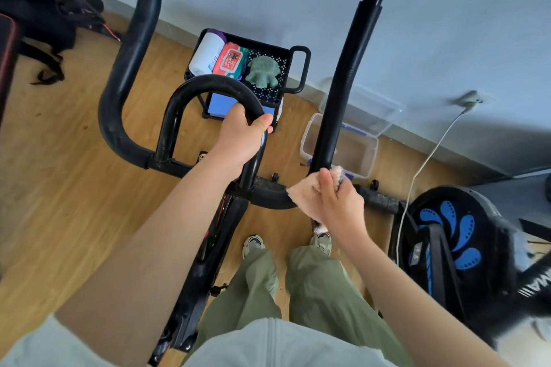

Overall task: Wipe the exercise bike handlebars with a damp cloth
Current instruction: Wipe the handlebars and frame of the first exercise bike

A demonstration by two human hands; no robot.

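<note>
Right hand (337, 205): fingers (326, 185) closed around a pink cloth (304, 192), pressing it onto the base of the right handlebar (343, 80), a black upright tube. Left hand (238, 137): fingers wrapped over the looped centre handlebar (208, 83), bare, no cloth. Left handlebar (131, 48): black curved tube, untouched. Behind the bars, on the wooden floor (59, 188): black cart (295, 68) holding a green cloth (262, 71), a wipes pack (231, 61) and a white roll (207, 53); just beside it, a clear plastic tub (366, 155).
</note>
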